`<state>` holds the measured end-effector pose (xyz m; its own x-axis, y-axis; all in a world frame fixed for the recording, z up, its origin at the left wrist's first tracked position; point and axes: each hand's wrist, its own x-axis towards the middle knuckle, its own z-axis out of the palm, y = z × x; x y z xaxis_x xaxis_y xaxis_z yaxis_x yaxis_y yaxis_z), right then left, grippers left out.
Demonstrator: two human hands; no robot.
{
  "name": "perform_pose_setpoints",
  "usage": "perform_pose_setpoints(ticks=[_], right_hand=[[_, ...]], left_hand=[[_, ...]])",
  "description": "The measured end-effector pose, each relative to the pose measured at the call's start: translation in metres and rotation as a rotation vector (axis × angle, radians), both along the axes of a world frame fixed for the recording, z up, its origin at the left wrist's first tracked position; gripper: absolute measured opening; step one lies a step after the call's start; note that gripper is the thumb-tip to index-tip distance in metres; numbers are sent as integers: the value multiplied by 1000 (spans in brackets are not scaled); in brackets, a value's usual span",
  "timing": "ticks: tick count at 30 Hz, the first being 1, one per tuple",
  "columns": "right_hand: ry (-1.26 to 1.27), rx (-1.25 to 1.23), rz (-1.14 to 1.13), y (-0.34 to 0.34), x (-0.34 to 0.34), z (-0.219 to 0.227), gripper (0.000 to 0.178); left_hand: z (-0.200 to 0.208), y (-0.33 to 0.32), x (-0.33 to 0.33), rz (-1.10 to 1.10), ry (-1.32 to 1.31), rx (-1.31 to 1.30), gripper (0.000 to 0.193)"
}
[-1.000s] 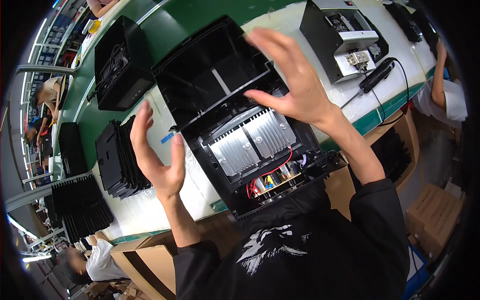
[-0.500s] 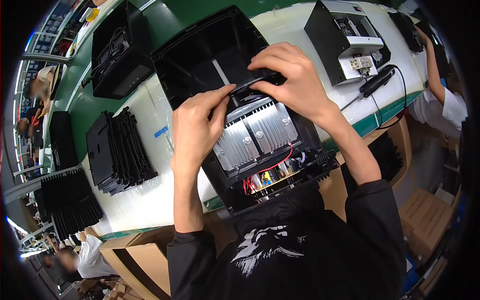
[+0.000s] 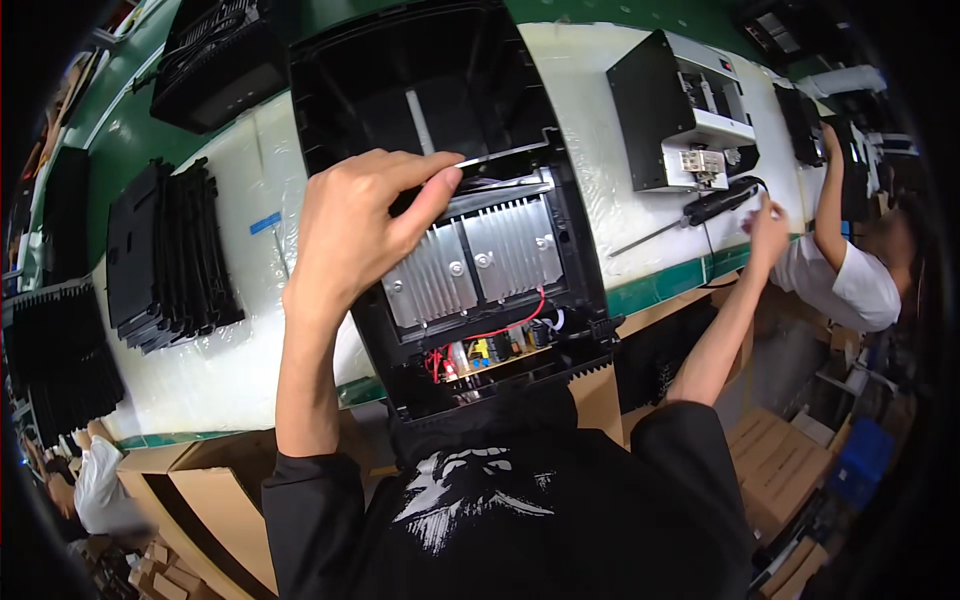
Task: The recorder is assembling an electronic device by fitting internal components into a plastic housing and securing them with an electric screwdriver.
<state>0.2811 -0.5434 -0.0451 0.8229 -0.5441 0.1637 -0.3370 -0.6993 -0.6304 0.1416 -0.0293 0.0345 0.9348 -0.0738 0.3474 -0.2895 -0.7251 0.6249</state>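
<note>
A black plastic housing (image 3: pixel 585 240) lies opened out in front of me, its hollow half away from me. In its near half sit two finned metal heatsinks (image 3: pixel 515 250), with a circuit board (image 3: pixel 490 355) and red wires below them. My left hand (image 3: pixel 365 220) pinches the edge of a thin dark plate (image 3: pixel 505 153) just above the heatsinks, between thumb and forefinger. My right hand (image 3: pixel 767 232) is out to the right beside the back end of a black electric screwdriver (image 3: pixel 722 203), fingers loosely bent and apart. The screwdriver lies with its long bit pointing left.
A black-and-silver machine (image 3: pixel 680 115) stands behind the screwdriver. Stacked black panels (image 3: pixel 170 255) lie at left, with a black unit (image 3: pixel 220 65) behind them. Cardboard boxes (image 3: pixel 225 500) stand below the table edge. A co-worker (image 3: pixel 840 275) is at the far right.
My right hand has left the housing and swung right to the screwdriver. My left hand stays at the plate. The whole view has shifted, with things on the table appearing further left.
</note>
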Motion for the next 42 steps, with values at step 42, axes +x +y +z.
perform_pose_setpoints(ticks=[42], right_hand=[[-753, 782, 994, 99, 31, 175, 52]], left_hand=[[-37, -51, -109, 576, 47, -799, 66]])
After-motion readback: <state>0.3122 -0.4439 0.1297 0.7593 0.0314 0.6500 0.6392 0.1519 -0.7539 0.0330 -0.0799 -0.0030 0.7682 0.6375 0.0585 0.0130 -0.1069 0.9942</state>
